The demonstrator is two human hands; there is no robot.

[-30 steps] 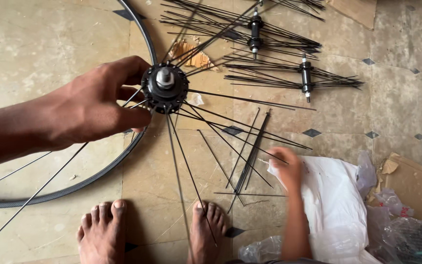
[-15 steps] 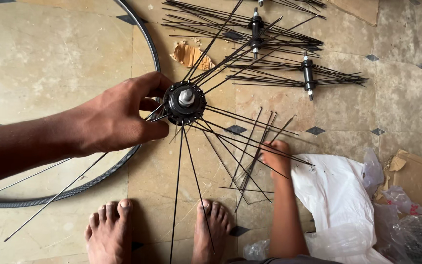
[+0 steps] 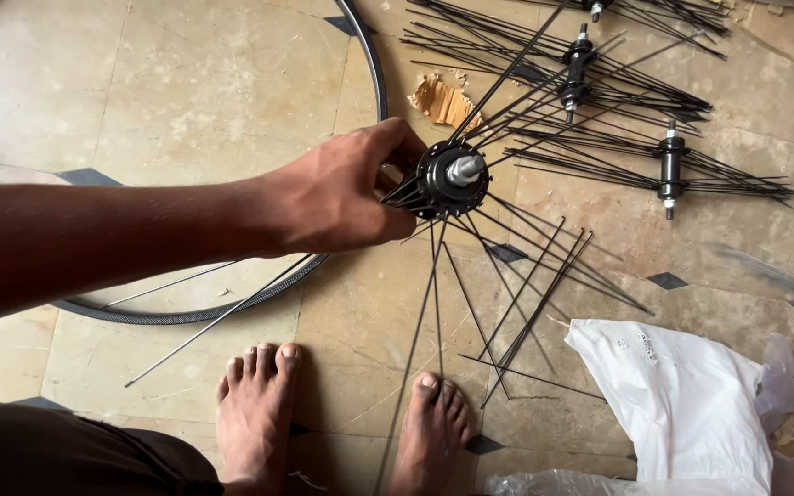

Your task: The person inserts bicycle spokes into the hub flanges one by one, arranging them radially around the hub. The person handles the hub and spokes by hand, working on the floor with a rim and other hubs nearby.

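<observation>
- The tiled floor [image 3: 186,101] fills the view; the hub is the landmark for all that follows.
- A wheel rim [image 3: 371,64] lies flat on the floor left of the hub, its far side cut off by the frame.
- A white plastic bag [image 3: 682,395] lies below and right of the hub.
- The left hand [image 3: 342,197] holds the black hub [image 3: 450,179] up above the floor, fingers closed on its left flange, with loose spokes [image 3: 470,294] fanning from it.
- Two more spoked hubs [image 3: 671,167] lie beyond it, to the right.
- Judged step: lacing spokes into the hub; the next spoke calls for a free flange hole.
- The right hand is out of view, and a blurred streak at the right edge cannot be made out.
</observation>
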